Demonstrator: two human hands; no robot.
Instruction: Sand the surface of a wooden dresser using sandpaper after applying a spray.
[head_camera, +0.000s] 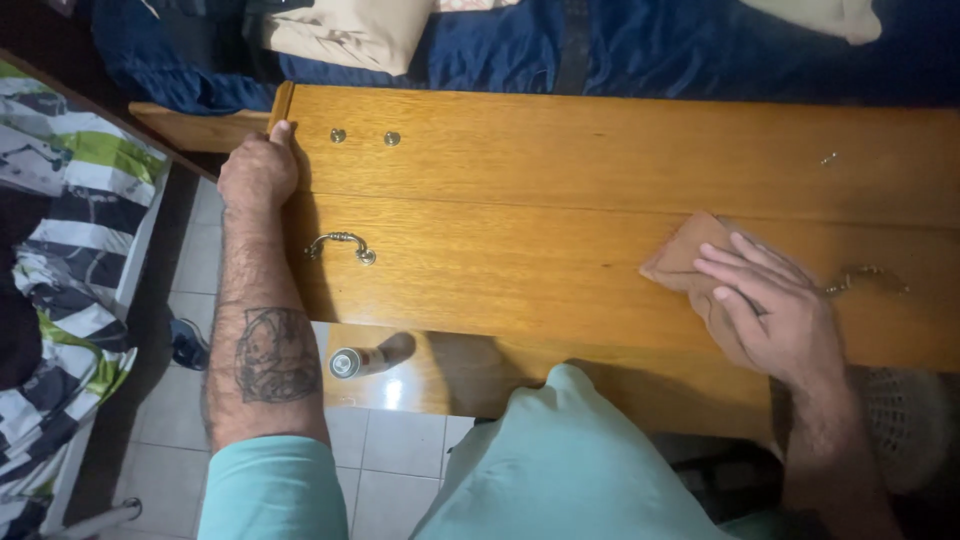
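1. My left hand (258, 172) rests at the top left corner of the wooden chest of drawers (600, 150), fingers curled over its edge, thumb pointing up along the corner. That grip is narrow, closed on the wood itself and holding nothing loose.
2. My right hand (775, 310) lies flat, fingers stretched out and together, pressing a brown cloth (685, 255) against a drawer front. The grip is wide and open; the palm and fingers pin the cloth rather than clutch it.
3. The cloth sits on the right part of the drawer front, half under my fingers, its upper left corner poking out.
4. Just right of my hand is a brass drawer handle (868, 277), near my knuckles but not touching them.
5. A second brass handle (341, 244) hangs on the left of the same drawer, close to my left forearm.
6. Two small brass studs (364, 136) sit on the drawer above, just beside my left hand.
7. A small spray can (357, 361) lies on its side on a lower wooden ledge, below the left handle.
8. Behind the chest lies a dark blue blanket (500, 45) with a beige pillow (350, 32) on it.
9. At far left is striped green, white and black bedding (70, 200) above the tiled floor (385, 455).
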